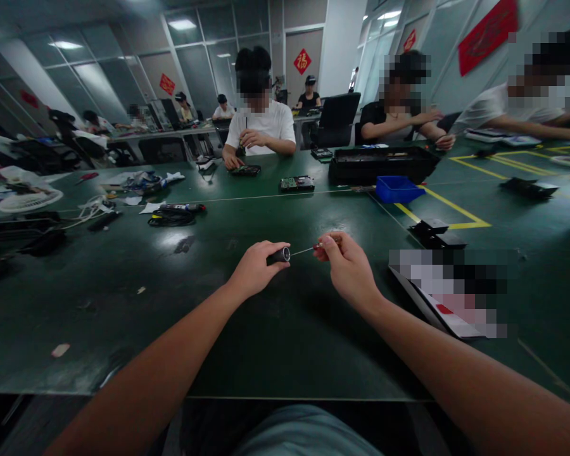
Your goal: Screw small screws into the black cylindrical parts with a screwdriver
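Note:
My left hand [255, 266] is closed around a small black cylinder [280, 255] with a silvery end that faces right. My right hand [342, 263] pinches the end of a thin metal rod [304, 251], a screwdriver-like tool whose tip points into the cylinder's silvery end. Both hands hover just above the dark green table [247, 316], near its middle, a short gap between them.
A flat device with a white edge [437, 304] lies right of my right hand. Black parts [434, 231], a blue bin [398, 189] and a black tray [382, 166] sit beyond. Cables [171, 217] lie at left. Other people work across the table.

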### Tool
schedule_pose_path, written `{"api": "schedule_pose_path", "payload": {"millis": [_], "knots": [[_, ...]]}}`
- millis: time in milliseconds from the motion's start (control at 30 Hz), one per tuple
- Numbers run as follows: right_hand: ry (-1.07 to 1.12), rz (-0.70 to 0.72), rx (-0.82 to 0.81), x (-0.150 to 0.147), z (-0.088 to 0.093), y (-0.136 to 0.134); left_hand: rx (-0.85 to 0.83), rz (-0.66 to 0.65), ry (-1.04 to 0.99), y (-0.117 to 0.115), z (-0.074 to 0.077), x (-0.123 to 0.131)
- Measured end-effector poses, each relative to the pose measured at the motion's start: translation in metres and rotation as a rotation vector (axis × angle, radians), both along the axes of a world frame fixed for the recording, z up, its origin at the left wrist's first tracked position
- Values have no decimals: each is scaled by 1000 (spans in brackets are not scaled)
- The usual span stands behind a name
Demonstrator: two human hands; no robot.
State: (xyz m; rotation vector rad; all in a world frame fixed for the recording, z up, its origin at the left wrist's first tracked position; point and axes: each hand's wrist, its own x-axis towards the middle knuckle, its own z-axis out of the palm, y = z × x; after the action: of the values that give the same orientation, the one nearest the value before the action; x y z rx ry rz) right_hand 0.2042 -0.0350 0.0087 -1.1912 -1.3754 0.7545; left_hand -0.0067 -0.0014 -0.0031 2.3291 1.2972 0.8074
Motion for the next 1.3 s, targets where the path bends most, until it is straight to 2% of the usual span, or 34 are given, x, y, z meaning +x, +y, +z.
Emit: {"api": "schedule_pose_path", "payload": {"millis": [200,400,567,700,967,1300], "knots": [[-37,29,-7,-1,-3,2,28,-50,19,0,-1,0],[-58,-15,-6,1,-1,2,-1,-26,33,0,0,-1],[-130,-68,74,5,3,-1,-36,-6,62,0,0,1],[-141,-20,124,5,3,-3,-50,-7,70,0,0,1],[-275,-73,122,5,8,-4,-89,-4,56,0,0,1],[-341,-111,107,7,9,-4,-146,23,-9,1,-4,0]]}}
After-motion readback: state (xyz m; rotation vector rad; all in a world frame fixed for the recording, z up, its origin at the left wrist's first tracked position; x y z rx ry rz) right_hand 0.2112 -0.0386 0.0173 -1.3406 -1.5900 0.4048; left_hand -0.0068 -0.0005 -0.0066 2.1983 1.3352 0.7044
